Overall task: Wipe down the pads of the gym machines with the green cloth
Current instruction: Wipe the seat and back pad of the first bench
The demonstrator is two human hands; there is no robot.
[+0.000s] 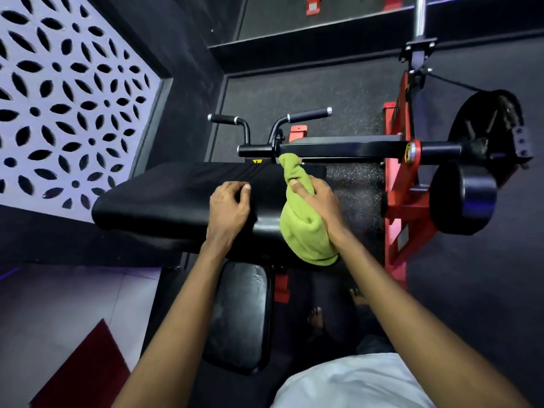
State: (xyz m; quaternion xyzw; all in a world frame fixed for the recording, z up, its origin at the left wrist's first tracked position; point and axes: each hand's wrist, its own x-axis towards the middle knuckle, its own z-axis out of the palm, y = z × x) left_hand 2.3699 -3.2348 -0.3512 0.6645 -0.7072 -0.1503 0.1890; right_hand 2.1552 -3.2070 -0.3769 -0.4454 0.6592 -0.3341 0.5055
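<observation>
At the far left we see a white cut-out panel (pixel 59 98), cropped by the frame edge. Just right of it lies the wide black pad (pixel 164 201). Our left forearm reaches up from the near edge, and the left hand (pixel 229 209) rests knuckles-up on the pad's middle, fingers loosely bent and thumb tucked alongside, holding nothing.

Below the pad we can make out a smaller seat pad (pixel 241 316), its upper end hidden under the big one. Beyond the pad stand two black handles (pixel 309 114).

Next comes the green cloth (pixel 303 231), bunched into a long roll on the pad's right end, its far tip touching the black bar and its near end hanging over the pad's front edge. Our right hand (pixel 318 201) grips it from the right, fingers wrapped over the top; the fingers beneath are hidden.

Further right are the red frame (pixel 397 207), a roller pad (pixel 465 198) and a dark weight plate (pixel 485 128), too shadowed to read.
</observation>
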